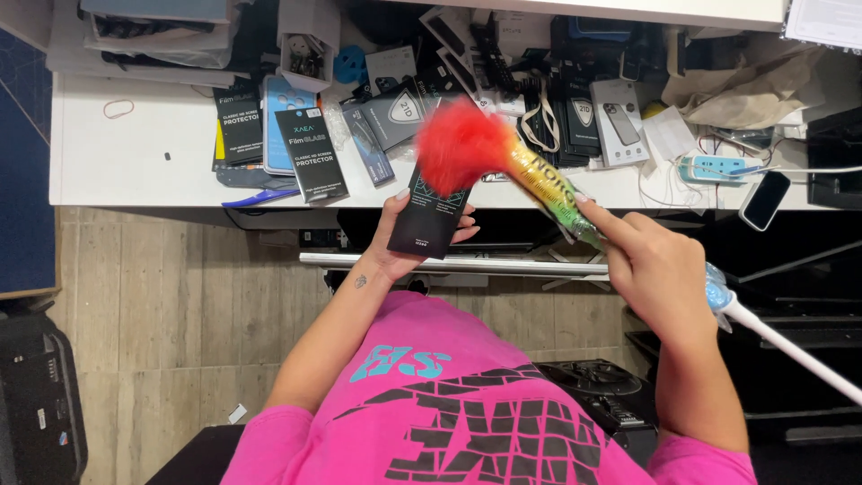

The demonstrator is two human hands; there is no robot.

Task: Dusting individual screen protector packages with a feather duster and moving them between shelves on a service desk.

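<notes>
- Duster with a fluffy red head, rainbow-wrapped shaft and white handle (539,180) lies on a slant: its long axis runs from the white handle end at lower right up to the red tuft at upper left, which points toward the table (135,162).
- Red tuft sits over the top edge of a flat black rectangular package (435,216), touching or just above it.
- Package stands roughly upright in the view, long axis running away from the body, held just in front of the table's near edge.
- Left hand (395,238) comes up from below, wrist bent back, fingers clasped round the package's left side and lower edge.
- Right hand (655,269) is clenched round the duster's shaft, forefinger stretched along it toward the tuft.
- One duster and one held package; many more flat packages lie scattered on the white table, too jumbled to count.
</notes>
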